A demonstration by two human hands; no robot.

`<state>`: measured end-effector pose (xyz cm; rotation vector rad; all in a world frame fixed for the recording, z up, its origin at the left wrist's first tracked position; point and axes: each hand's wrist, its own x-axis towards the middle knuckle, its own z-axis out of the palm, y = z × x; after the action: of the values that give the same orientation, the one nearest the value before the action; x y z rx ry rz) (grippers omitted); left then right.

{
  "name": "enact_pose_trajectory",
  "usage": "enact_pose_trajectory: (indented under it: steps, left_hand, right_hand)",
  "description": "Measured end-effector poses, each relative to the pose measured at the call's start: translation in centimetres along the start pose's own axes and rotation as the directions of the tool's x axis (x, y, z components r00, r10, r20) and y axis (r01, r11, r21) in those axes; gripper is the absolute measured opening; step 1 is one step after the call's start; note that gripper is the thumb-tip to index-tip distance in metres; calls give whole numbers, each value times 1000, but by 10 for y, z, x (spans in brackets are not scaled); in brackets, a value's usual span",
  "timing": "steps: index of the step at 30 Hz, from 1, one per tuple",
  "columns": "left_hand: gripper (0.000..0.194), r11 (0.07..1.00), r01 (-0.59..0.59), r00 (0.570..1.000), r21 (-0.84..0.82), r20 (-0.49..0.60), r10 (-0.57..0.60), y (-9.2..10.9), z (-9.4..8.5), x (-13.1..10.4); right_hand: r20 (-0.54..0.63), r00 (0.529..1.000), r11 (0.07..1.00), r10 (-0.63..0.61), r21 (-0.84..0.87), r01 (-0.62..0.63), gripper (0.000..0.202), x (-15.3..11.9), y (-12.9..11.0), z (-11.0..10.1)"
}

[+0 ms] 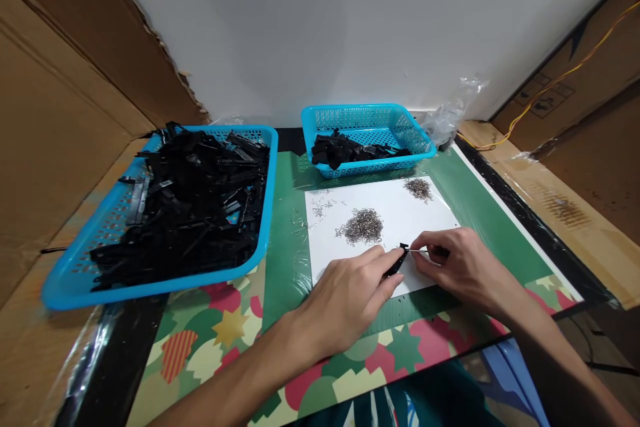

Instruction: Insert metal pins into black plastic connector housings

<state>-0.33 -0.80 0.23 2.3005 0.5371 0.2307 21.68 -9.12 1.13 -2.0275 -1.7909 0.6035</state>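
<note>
My left hand (357, 290) is closed on a small black plastic part (397, 263), holding it low over a white sheet of paper (400, 217). Just to the right, my right hand (453, 260) pinches a thin metal rod (417, 251), whose tip meets the end of the black part. Behind my left hand a pile of tiny metal pieces (364, 225) lies on the paper. A smaller pile of tiny pieces (418, 189) sits near the sheet's far right corner. The kind of black part and the rod's far end, inside my fingers, cannot be made out.
On the left stands a large blue basket (270, 207) heaped with black plastic parts. A smaller blue basket (415, 123) with fewer black parts is at the back, beside a clear plastic bag (447, 121). Cardboard (65, 80) walls the left side; a yellow wire (550, 87) runs along the right.
</note>
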Motion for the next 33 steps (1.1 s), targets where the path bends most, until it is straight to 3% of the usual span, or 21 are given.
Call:
enact_pose_trajectory:
  steps: [21,26,33]
  left_hand:
    - [39,999,-7,1000,35,9,6,-1,3,0]
    - [33,1000,-11,1000,26,-1,11,-2,5,1]
    - [35,1000,-21,1000,-16,-12,21,-3,5,0]
  right_hand:
    - [81,992,960,-95,-257,113,19,4,-4,-6]
    - [78,988,930,-131,-336,150,21,5,-5,-3]
    - [45,994,949,-99,-295,108,20,4,-7,-2]
